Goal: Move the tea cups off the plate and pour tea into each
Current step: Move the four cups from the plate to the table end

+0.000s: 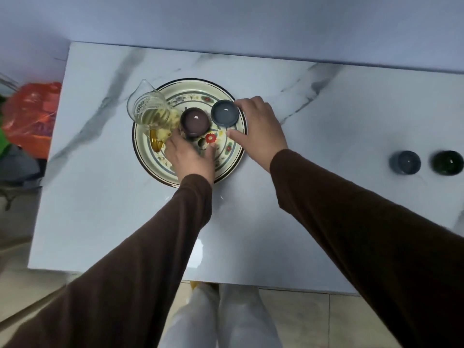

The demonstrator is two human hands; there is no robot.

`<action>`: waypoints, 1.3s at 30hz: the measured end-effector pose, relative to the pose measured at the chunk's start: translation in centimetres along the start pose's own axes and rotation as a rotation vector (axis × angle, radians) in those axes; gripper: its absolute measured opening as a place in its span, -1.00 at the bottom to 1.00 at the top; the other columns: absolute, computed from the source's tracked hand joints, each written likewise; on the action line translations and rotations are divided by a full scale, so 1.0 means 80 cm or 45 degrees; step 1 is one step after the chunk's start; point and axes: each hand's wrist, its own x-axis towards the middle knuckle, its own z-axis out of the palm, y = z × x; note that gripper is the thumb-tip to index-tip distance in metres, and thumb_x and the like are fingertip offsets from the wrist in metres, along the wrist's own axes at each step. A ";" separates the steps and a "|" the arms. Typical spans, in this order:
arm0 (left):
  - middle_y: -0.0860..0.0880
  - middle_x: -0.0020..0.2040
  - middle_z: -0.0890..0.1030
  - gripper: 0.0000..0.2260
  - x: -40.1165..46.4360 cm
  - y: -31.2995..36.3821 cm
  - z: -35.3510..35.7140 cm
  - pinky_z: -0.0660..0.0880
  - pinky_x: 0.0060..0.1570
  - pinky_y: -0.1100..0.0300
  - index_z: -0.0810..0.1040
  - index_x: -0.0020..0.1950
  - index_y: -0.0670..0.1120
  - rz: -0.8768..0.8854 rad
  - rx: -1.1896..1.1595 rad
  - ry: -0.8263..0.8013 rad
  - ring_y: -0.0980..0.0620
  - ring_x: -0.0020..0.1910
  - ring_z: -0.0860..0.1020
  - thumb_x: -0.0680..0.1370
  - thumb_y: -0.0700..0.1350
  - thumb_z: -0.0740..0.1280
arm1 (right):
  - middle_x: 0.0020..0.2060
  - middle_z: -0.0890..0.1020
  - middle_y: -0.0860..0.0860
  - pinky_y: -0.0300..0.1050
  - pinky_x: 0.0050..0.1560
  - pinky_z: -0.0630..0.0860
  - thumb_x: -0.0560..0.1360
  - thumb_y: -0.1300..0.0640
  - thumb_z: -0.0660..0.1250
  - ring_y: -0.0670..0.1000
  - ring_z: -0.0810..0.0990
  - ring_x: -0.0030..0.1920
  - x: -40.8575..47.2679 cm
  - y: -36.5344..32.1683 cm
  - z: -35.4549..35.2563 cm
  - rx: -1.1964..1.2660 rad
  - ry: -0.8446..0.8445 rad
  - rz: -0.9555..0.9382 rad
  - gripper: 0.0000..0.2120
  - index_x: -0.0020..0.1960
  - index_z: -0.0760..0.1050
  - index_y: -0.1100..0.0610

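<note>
A floral plate [153, 163] lies at the middle of the marble table. On it stand a purple-brown cup [194, 119], a blue-grey cup [224, 113] and, at its left edge, a glass pitcher [150, 114] of yellow tea. My left hand [190, 156] lies over the near part of the plate, fingers spread at the purple-brown cup's near side, between it and the pitcher. My right hand [258, 124] curls round the blue-grey cup's right side, forefinger at its far rim and thumb at its near rim. A second blue-grey cup [404, 162] and a dark green cup [447, 162] stand on the table at the far right.
The table [326, 116] has its left edge close to the plate; beyond it an orange plastic bag [32, 116] sits on the floor. A pale wall runs along the table's far edge. My legs show below the near edge.
</note>
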 end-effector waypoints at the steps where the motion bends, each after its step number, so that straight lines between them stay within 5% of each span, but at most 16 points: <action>1: -0.20 0.44 0.31 -0.23 0.002 0.002 0.007 0.19 0.44 0.04 0.21 0.49 -0.19 -0.036 -0.019 0.034 -0.17 0.45 0.23 0.41 0.00 0.49 | 0.25 0.45 0.10 -0.04 0.26 0.38 0.44 0.00 0.43 0.13 0.41 0.24 0.009 0.002 0.003 -0.016 0.003 -0.028 -0.44 0.37 0.37 0.13; 12: -0.21 0.40 0.34 -0.28 0.008 0.009 0.049 0.18 0.33 0.07 0.24 0.48 -0.18 -0.084 -0.067 0.251 -0.19 0.38 0.28 0.41 -0.02 0.46 | 0.31 0.43 0.04 -0.03 0.25 0.39 0.39 -0.06 0.47 0.13 0.37 0.26 0.060 0.017 0.030 -0.227 -0.135 -0.254 -0.26 0.47 0.27 0.08; 20: -0.12 0.37 0.38 -0.32 0.022 0.023 0.061 0.29 0.29 -0.08 0.29 0.42 -0.10 -0.302 -0.034 0.343 -0.16 0.35 0.32 0.39 0.06 0.47 | 0.23 0.46 0.04 -0.04 0.16 0.44 0.37 -0.08 0.48 0.09 0.37 0.25 0.064 0.016 0.025 -0.156 -0.086 -0.170 -0.36 0.37 0.37 0.08; 32: -0.01 0.33 0.42 -0.28 0.033 0.042 0.078 0.30 0.24 -0.05 0.30 0.37 0.00 -0.527 0.052 0.443 -0.07 0.33 0.37 0.33 0.26 0.44 | 0.20 0.47 0.01 -0.22 0.09 0.31 0.35 -0.09 0.47 0.04 0.37 0.22 0.038 0.019 0.008 0.129 0.059 -0.018 -0.39 0.33 0.41 0.05; 39: 0.01 0.38 0.42 -0.32 0.030 0.029 0.073 0.26 0.26 -0.06 0.28 0.41 -0.04 -0.414 0.073 0.378 -0.07 0.37 0.34 0.40 0.16 0.44 | 0.20 0.47 0.01 -0.17 0.13 0.36 0.35 -0.10 0.48 0.04 0.37 0.22 0.021 0.024 0.002 0.152 0.097 0.041 -0.39 0.34 0.41 0.05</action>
